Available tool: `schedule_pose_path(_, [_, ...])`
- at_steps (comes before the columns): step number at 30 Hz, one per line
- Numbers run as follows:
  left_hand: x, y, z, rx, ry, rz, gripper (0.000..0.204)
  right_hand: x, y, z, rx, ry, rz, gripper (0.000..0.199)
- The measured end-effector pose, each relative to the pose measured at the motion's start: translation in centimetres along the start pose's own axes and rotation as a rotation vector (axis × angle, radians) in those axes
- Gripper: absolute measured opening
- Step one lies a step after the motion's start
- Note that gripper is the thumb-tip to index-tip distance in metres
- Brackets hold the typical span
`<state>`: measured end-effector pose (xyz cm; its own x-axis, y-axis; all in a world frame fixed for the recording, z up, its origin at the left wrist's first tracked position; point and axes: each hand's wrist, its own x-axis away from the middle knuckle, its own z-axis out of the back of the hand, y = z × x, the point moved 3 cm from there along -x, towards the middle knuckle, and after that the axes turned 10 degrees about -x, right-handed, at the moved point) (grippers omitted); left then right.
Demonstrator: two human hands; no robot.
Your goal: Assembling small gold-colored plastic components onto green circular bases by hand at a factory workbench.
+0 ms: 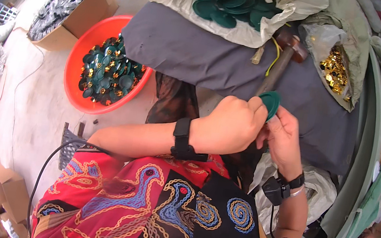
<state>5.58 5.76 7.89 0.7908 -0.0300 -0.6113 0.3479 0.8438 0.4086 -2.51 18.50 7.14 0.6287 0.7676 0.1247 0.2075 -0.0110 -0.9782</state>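
Note:
A round dark-green plastic disc (pixel 270 102) is tilted up between my two hands, over the grey cushioned surface. My right hand (pixel 285 136) pinches its lower edge between thumb and fingers. Curled tightly, my left hand (pixel 234 125) presses up against the disc's left side; its fingertips are hidden, so what it grips cannot be made out. Just beyond the hands lies a hammer (pixel 294 47) with a wooden handle. More green discs (pixel 231 3) lie in a pale sack (pixel 241 37) at the far side. Small shiny gold pieces (pixel 336 71) fill a bag at the far right.
On the floor to the left stands a red-orange basin (pixel 72 84) of green discs with gold pieces on them. Behind it is a cardboard box (pixel 91 12) of dark, glossy parts. A yellow strip (pixel 273 57) lies by the hammer. A grey-green curved edge (pixel 365 158) borders the right.

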Motion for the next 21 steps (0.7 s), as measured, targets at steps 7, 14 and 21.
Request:
schedule_pose_path(7, [0.9,-4.8,2.0,0.161,0.038,0.147,0.009,-2.6,-0.9,-0.2,-0.13,-0.147,-0.15,0.032])
schedule_pose_path(14, [8.0,-18.1,14.3,0.305,0.419,0.895,0.016,-8.2,-2.8,18.2,0.509,0.572,0.147,0.023])
schedule_pose_path(21, [17.7,-30.1,20.8,-0.687,0.312,1.078,0.064,-12.1,-5.3,24.7,1.319,0.76,-0.02,0.033])
